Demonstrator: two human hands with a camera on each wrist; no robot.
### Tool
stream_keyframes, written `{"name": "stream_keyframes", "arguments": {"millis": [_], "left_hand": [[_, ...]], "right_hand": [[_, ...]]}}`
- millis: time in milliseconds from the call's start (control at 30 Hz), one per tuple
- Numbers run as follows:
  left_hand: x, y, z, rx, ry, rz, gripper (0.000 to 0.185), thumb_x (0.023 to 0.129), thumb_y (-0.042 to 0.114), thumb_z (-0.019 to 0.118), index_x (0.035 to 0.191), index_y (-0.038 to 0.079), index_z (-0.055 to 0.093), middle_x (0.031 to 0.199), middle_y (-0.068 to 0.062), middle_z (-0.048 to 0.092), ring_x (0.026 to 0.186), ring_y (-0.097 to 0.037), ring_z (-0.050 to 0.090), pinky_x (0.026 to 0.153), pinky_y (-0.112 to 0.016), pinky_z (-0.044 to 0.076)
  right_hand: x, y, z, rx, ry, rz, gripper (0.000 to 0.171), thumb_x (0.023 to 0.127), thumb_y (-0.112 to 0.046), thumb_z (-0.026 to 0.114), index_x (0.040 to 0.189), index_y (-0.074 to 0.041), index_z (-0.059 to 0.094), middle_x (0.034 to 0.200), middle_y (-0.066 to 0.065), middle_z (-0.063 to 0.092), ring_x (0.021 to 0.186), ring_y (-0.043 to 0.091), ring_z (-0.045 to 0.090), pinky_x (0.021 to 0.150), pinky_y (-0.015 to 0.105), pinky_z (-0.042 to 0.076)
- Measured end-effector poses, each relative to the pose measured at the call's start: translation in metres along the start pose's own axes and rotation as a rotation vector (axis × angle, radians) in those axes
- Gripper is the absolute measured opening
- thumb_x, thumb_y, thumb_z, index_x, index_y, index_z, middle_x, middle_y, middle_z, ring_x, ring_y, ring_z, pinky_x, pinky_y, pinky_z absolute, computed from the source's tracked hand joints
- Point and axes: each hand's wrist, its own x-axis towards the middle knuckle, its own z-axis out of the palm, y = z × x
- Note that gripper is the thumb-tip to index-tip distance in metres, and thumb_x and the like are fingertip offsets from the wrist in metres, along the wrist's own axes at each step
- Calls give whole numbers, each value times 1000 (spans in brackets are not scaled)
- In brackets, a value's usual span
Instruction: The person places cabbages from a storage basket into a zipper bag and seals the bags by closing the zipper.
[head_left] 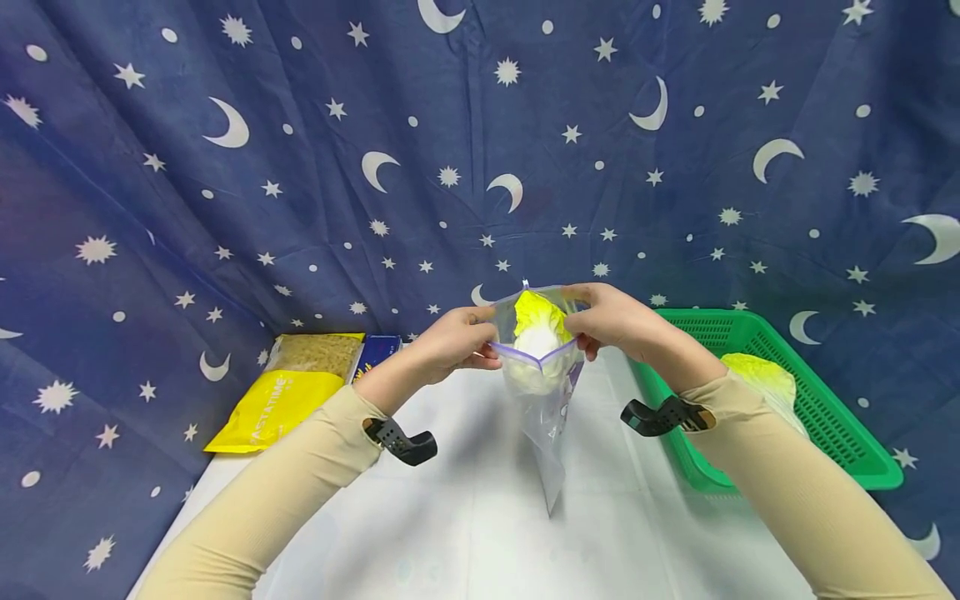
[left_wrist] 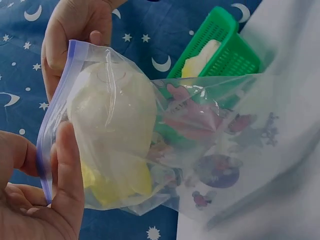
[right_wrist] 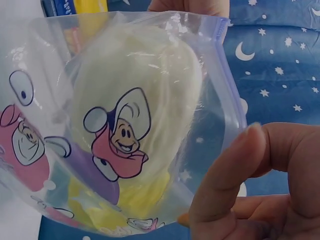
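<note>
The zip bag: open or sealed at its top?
Open: the zip bag's purple strips spread in a V around the cabbage.

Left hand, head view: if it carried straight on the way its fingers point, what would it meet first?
The left hand points rightward at the zip bag it already pinches at the rim, so it would press into the bag and the cabbage inside. Beyond that, probably the right hand, though depth is unclear.

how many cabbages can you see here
2. One cabbage sits inside the clear zip bag, which the left hand and right hand pinch at its top edge. The other cabbage lies in the green basket. The right arm could hide more there.
</note>
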Motion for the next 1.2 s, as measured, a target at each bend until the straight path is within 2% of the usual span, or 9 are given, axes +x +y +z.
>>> {"name": "stream_keyframes", "arguments": {"millis": [133,267,400,467,533,667,767,1000,1200], "left_hand": [[-1,2,-2,-92,-13,-48,67,97,0,50,160,0,27,118,-19,54,67,-12,59,70,-24,62],[1,1,-6,-241,-19,-91,51,100,1,49,150,-6,38,108,-16,54,61,-10,61,68,-22,61],[3,0,-10,-346,17,-107,40,104,4,49,140,-11,44,95,-13,52,59,-10,61,67,-21,61],[2,-1,-9,-309,33,-88,43,103,4,48,144,-11,42,94,-14,53,58,-10,61,66,-20,61],[1,-2,-7,-209,30,-55,51,102,3,47,150,-9,38,95,-14,53,59,-10,59,66,-21,61],[-4,-3,4,38,-16,14,65,99,3,45,160,-3,24,99,-17,55,62,-14,59,70,-26,62],[-8,-2,10,133,-49,45,66,101,6,45,162,0,20,98,-19,57,62,-16,60,71,-29,63],[-8,1,6,111,-14,45,67,99,4,46,161,-1,21,86,-15,55,60,-16,60,69,-28,62],[-8,3,1,65,-6,30,65,100,2,44,160,-2,23,87,-14,55,62,-15,57,72,-29,63]], "right_hand": [[2,-1,0,28,-31,4,80,90,-1,53,163,-3,20,146,22,40,66,21,52,59,29,54],[1,-1,0,26,-54,1,81,89,0,55,163,-3,20,153,22,35,65,20,53,59,29,56],[0,0,1,19,-84,-13,84,90,-2,59,163,-4,19,153,22,34,65,21,54,60,30,57],[0,0,4,17,-98,-15,84,90,-2,60,163,-4,18,152,22,35,65,21,54,60,30,57],[1,1,6,21,-101,-4,83,90,-2,58,163,-4,18,151,22,36,66,21,54,61,29,58],[3,0,11,69,-90,15,83,90,1,55,163,-2,16,146,23,39,65,20,54,61,26,56],[5,-2,13,110,-86,18,83,90,2,54,163,-2,14,144,23,40,63,19,53,59,23,54],[4,-6,11,96,-81,18,84,90,1,55,164,-3,13,158,21,29,64,19,53,59,25,55],[2,-7,5,94,-82,20,85,89,1,54,163,-2,14,159,20,29,63,19,52,60,26,56]]}}
